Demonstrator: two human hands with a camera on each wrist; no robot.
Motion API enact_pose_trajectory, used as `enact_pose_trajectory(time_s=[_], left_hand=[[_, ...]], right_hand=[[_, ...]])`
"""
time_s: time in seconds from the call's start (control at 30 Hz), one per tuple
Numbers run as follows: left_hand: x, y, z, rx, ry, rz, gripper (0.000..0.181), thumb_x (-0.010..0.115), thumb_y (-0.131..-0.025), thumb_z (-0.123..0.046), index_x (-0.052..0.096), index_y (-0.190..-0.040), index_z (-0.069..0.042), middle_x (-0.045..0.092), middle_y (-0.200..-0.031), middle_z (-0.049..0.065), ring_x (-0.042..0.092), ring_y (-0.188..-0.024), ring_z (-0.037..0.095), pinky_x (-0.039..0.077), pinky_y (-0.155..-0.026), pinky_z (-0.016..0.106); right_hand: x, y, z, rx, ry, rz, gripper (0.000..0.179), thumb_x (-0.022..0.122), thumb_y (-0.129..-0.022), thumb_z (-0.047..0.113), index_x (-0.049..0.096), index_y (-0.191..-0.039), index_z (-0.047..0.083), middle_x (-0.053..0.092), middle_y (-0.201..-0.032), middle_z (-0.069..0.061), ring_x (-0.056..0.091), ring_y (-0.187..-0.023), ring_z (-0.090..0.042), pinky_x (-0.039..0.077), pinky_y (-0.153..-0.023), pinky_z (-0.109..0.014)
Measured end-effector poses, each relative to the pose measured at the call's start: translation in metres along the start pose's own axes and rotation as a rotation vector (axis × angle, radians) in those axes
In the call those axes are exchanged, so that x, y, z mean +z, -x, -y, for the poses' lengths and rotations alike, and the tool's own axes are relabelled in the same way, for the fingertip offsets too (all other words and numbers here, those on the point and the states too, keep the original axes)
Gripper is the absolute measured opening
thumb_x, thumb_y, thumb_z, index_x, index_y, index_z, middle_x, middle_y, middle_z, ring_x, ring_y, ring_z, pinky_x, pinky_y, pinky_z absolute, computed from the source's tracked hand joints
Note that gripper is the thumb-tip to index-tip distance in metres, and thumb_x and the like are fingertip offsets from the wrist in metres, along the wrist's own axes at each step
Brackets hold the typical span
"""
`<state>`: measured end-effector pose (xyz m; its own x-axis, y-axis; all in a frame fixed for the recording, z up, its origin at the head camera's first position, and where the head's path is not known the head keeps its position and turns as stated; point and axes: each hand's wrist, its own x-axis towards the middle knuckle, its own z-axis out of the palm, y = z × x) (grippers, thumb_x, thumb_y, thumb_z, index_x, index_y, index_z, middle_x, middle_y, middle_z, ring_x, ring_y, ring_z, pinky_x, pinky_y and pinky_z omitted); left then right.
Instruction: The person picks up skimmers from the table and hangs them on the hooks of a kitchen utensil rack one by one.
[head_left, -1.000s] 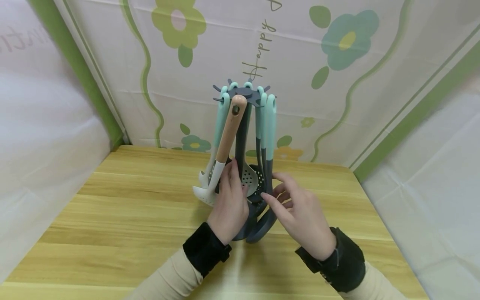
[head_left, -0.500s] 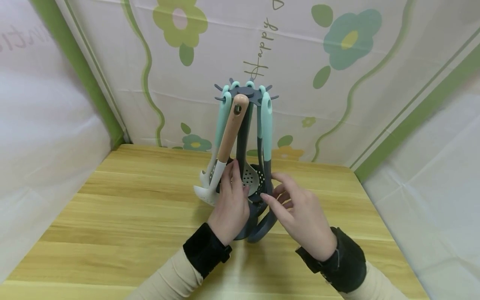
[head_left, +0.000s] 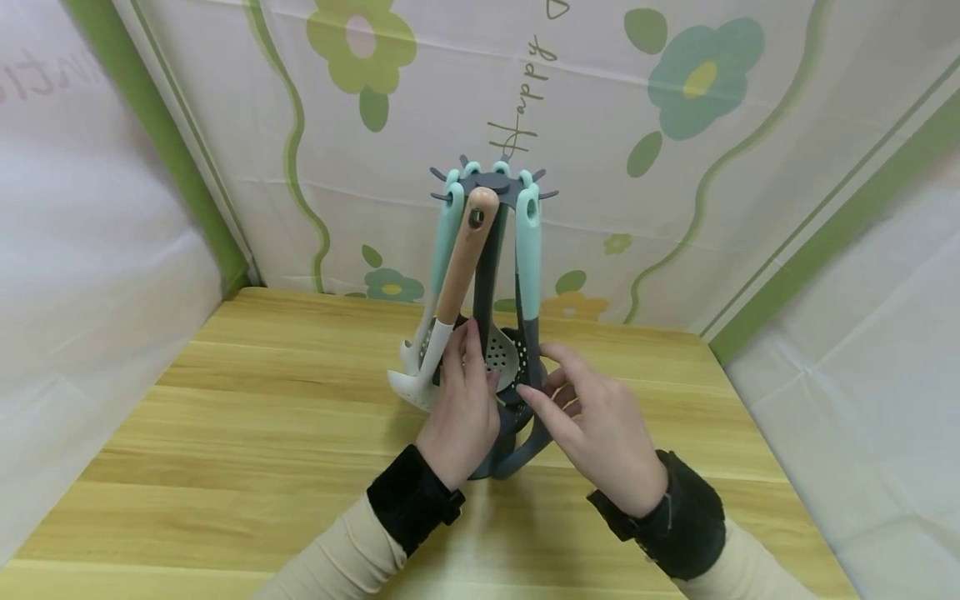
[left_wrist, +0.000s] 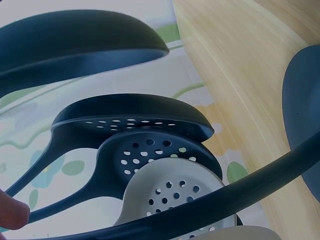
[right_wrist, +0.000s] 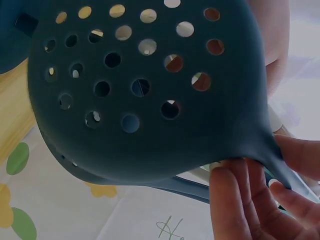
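Note:
A dark utensil stand (head_left: 487, 283) stands mid-table, hung with mint-handled kitchen tools. My left hand (head_left: 461, 400) grips its post low down, fingers pointing up and the thumb on the right side. With my right hand (head_left: 603, 429) I pinch a dark slotted skimmer (right_wrist: 140, 90) near its neck. Its mint handle (head_left: 528, 250) rises to the right side of the rack, and its looped top overlaps the rack in the head view. Other dark slotted spoons (left_wrist: 135, 117) and a pale slotted spoon (left_wrist: 172, 187) hang behind.
A wooden-handled white slotted tool (head_left: 463, 267) and a mint-handled white ladle (head_left: 408, 354) hang at the stand's left. The stand's dark base (head_left: 487, 467) rests on the wooden table (head_left: 262, 433). A floral-printed cloth (head_left: 450, 83) hangs behind.
My right hand and the skimmer have shifted slightly left. The skimmer's handle has moved from outside the rack's right edge to overlap the neighbouring mint handle. My left hand stays on the post.

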<state>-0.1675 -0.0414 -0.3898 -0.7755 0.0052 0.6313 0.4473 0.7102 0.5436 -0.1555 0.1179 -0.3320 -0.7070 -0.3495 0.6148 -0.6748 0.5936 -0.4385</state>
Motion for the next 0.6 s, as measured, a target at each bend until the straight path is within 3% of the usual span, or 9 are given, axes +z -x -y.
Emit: enact_pose_trajectory(time_s=[0.27,0.6], left_hand=[[-0.001,0.000,0.000,-0.004,0.005,0.009,0.058,0.046,-0.103,-0.005,0.025,-0.152,0.016,0.032,-0.149,0.036,0.048,-0.131,0.045,0.051,-0.101,0.049],[-0.005,0.002,0.002,0.013,0.005,0.034,0.061,0.048,-0.098,0.003,0.024,-0.152,0.016,0.031,-0.150,0.038,0.050,-0.128,0.045,0.054,-0.097,0.048]], right_hand=[[0.008,-0.003,-0.002,-0.057,0.013,-0.031,0.038,0.076,-0.086,0.015,0.066,-0.119,-0.001,0.066,-0.072,0.001,0.060,-0.057,-0.002,0.055,-0.051,-0.028],[0.026,-0.010,-0.007,0.025,-0.020,0.021,0.041,0.075,-0.087,0.023,0.065,-0.119,0.000,0.070,-0.076,-0.002,0.064,-0.061,-0.008,0.056,-0.054,-0.032]])
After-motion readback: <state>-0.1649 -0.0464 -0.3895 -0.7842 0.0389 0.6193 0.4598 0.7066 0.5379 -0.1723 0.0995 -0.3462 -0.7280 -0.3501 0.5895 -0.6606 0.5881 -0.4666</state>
